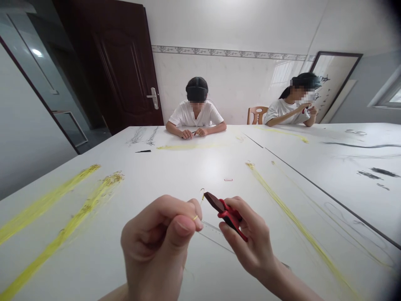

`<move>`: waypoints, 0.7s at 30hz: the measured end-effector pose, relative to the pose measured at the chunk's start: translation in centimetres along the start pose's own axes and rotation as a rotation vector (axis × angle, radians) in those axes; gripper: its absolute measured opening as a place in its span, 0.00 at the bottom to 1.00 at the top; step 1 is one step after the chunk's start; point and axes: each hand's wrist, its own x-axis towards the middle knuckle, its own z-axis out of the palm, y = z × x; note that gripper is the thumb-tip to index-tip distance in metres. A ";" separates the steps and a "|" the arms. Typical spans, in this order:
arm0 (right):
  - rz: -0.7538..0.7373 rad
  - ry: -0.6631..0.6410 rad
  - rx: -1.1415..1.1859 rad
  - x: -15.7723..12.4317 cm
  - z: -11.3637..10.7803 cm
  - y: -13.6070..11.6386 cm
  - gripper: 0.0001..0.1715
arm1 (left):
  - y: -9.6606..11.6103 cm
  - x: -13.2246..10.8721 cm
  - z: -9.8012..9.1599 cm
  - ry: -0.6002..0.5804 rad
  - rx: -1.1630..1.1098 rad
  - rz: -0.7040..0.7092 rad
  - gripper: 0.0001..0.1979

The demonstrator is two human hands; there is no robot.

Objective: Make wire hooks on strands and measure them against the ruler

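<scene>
Between thumb and forefinger, my left hand pinches a thin yellow line. From the pinch the line runs up to a small fish hook, which points upward. My right hand is closed around the red and black handles of a pair of pliers. The dark tip of the pliers is at the shank of the hook; whether the jaws grip it I cannot tell. Under my hands a clear ruler lies on the white table.
Bundles of yellow line with hooks lie at the left, and another yellow bundle runs along the right. A small red-edged piece lies ahead. Across the table sit two people in white shirts; a black tool lies near one.
</scene>
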 end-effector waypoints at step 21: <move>-0.105 0.138 -0.151 0.9 -0.8 1.7 0.13 | -0.3 2.9 0.4 -0.139 0.393 -0.317 0.06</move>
